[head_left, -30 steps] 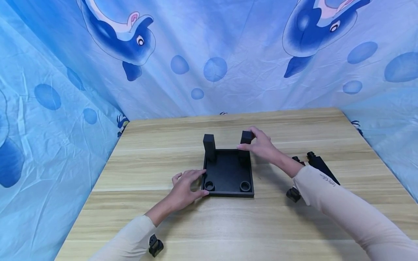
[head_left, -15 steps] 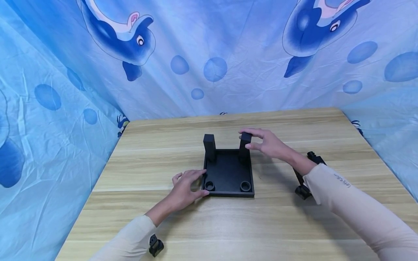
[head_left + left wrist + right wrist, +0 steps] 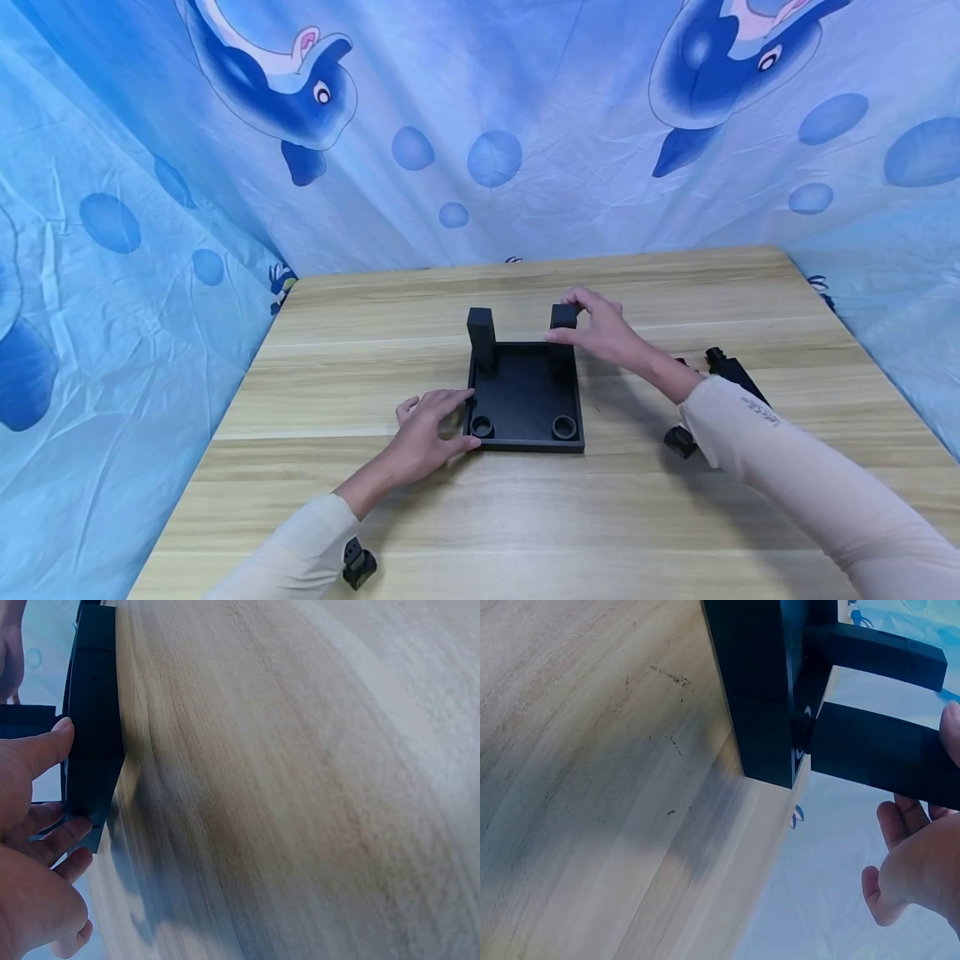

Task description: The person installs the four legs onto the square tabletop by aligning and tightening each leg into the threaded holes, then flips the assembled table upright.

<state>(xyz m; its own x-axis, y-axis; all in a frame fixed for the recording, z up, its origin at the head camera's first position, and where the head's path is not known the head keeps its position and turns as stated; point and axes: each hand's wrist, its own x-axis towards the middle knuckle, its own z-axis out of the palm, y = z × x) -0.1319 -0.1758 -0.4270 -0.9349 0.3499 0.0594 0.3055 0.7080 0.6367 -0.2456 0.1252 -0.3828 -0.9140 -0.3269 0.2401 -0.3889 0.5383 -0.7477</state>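
An upturned black square tabletop (image 3: 522,396) with a raised rim lies mid-table. Two black square legs rise from its far corners, and round sockets (image 3: 563,427) show at the near ones. My left hand (image 3: 427,433) holds the left near corner, thumb at the front edge and fingers along the left rim. My right hand (image 3: 603,332) grips the upper part of the right leg (image 3: 563,317) between thumb and fingers. The left leg (image 3: 482,333) stands on its own. In the right wrist view, a narrow round neck joins the gripped leg (image 3: 885,746) to the tabletop (image 3: 754,697).
Partly behind the right sleeve (image 3: 750,433) lies a loose black leg (image 3: 735,373) with a knobbed end; another dark end peeks out beside it. A small black camera (image 3: 360,567) hangs at the left wrist. A blue dolphin-print curtain (image 3: 480,192) borders the table.
My right hand has swung to the right around the leg and then back, its fingers shifting on the leg's top. The left hand and tabletop have stayed put.
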